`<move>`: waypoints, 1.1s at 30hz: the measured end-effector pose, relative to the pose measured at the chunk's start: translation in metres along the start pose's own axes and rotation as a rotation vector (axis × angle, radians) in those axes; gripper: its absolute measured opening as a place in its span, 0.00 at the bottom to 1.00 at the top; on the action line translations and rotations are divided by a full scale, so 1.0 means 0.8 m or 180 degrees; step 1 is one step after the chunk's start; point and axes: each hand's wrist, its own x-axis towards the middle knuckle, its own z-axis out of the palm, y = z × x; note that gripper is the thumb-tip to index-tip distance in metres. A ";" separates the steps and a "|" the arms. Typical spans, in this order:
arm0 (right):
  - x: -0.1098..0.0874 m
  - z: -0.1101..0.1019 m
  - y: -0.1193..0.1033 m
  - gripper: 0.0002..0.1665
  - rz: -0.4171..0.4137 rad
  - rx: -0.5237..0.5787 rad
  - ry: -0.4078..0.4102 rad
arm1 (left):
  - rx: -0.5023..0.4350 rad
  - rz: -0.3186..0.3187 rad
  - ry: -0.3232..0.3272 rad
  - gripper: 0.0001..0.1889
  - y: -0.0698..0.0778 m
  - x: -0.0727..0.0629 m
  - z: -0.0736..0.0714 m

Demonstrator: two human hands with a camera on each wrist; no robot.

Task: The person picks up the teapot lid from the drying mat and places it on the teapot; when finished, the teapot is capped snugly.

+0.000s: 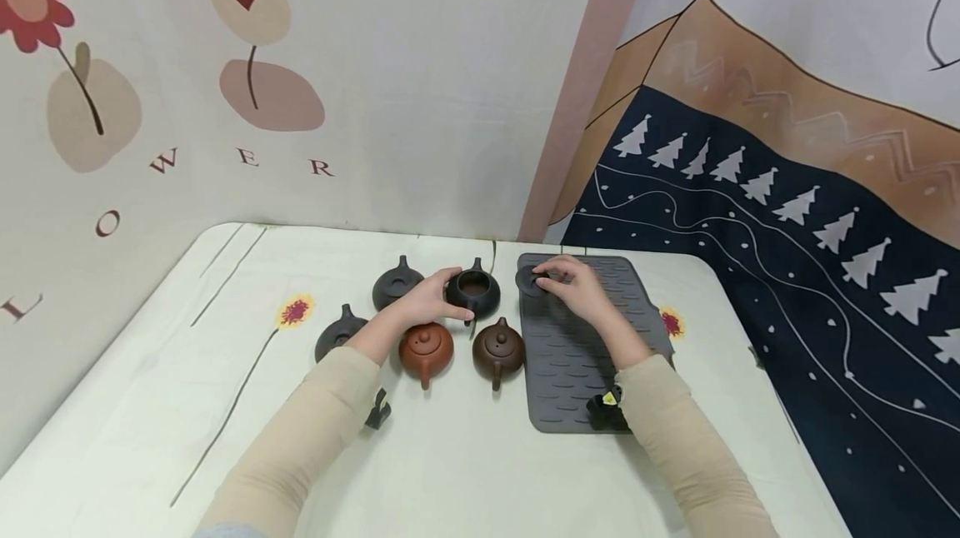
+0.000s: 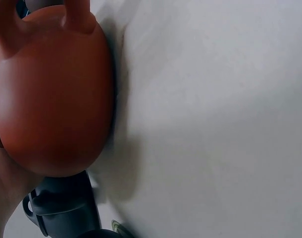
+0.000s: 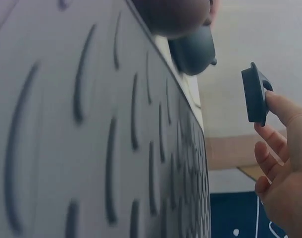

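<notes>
A black teapot (image 1: 483,302) stands on the table with its round mouth uncovered. From its left side my left hand (image 1: 429,302) holds the body, thumb at the near side and fingers at the far side. My right hand (image 1: 576,286) pinches a black teapot lid (image 1: 528,281) by its knob, over the grey mat's upper left corner. The right wrist view shows the lid (image 3: 254,94) raised clear of the mat, between thumb and fingers. Under my left wrist sits a lidded orange-red teapot (image 1: 426,346), which hides most of that hand in the left wrist view.
A lidded brown teapot (image 1: 498,349) stands between the orange-red one and the grey ridged mat (image 1: 570,388). Two dark teapots, one at the back (image 1: 393,284) and one farther left (image 1: 337,332), are partly covered by my left arm. A white cloth (image 1: 465,463) covers the table.
</notes>
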 end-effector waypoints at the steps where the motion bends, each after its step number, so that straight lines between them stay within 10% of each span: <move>1: 0.002 0.003 -0.002 0.10 -0.0016 0.0014 0.0009 | 0.0007 -0.0002 0.0003 0.51 0.000 0.000 0.000; 33: 0.046 0.080 -0.042 0.10 -0.0066 -0.0022 -0.0098 | -0.0016 -0.0052 -0.0036 0.50 -0.002 0.000 -0.001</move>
